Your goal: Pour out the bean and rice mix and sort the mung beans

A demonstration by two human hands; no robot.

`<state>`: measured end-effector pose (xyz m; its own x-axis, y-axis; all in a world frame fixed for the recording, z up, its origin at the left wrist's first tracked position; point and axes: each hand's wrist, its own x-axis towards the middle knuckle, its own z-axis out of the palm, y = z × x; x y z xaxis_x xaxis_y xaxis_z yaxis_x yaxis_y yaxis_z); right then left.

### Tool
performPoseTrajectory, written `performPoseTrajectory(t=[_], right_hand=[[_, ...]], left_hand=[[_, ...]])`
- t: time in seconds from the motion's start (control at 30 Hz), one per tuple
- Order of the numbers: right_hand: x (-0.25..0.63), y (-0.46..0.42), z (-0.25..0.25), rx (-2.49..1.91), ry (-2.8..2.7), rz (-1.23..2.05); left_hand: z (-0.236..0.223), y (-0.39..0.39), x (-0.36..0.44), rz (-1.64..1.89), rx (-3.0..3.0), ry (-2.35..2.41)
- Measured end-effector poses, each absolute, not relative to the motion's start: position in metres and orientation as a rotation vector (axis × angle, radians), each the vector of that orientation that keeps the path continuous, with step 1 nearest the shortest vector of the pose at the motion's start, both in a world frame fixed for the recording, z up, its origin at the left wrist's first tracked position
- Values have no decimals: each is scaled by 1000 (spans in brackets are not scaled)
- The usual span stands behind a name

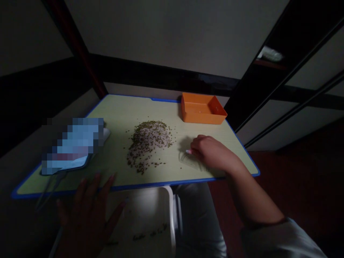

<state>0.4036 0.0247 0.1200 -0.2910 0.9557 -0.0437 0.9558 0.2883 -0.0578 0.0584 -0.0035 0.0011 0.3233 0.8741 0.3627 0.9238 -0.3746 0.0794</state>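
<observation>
A loose pile of small dark-green and pale grains (150, 138) lies spread in the middle of the pale, blue-edged tabletop (120, 111). To its right, my right hand (206, 150) hovers low over or rests on the table; I cannot tell which. Its fingers are curled together, and anything within them is hidden. Below these fingers runs a faint curved outline on the tabletop. My left hand (90, 211), in shadow, has its fingers spread at the near edge and seems to hold nothing. Below that edge is a white-rimmed tray (172, 208) with some dark bits in it.
An orange open box (202, 118) stands at the table's back right corner, with a tiny speck or two inside. At the left lies a device with a bright, pixelated screen (75, 143). Cabinet panels (166, 36) rise behind the table.
</observation>
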Motion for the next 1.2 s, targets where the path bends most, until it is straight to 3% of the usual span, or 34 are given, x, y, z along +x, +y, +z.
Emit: performPoseTrajectory(t=[0.23, 0.73, 0.9, 1.2], right_hand=[[395, -8, 100, 2061, 2471, -216], [334, -24, 90, 1954, 2794, -416], [340, -15, 97, 2128, 2667, -342], [295, 22, 106, 1791, 2801, -207]], left_hand=[[1, -4, 65, -547, -2418, -1664], [12, -9, 72, -502, -2479, -1905], [10, -8, 71, -529, -2468, -1897], [7, -9, 63, -632, -2521, -1936]])
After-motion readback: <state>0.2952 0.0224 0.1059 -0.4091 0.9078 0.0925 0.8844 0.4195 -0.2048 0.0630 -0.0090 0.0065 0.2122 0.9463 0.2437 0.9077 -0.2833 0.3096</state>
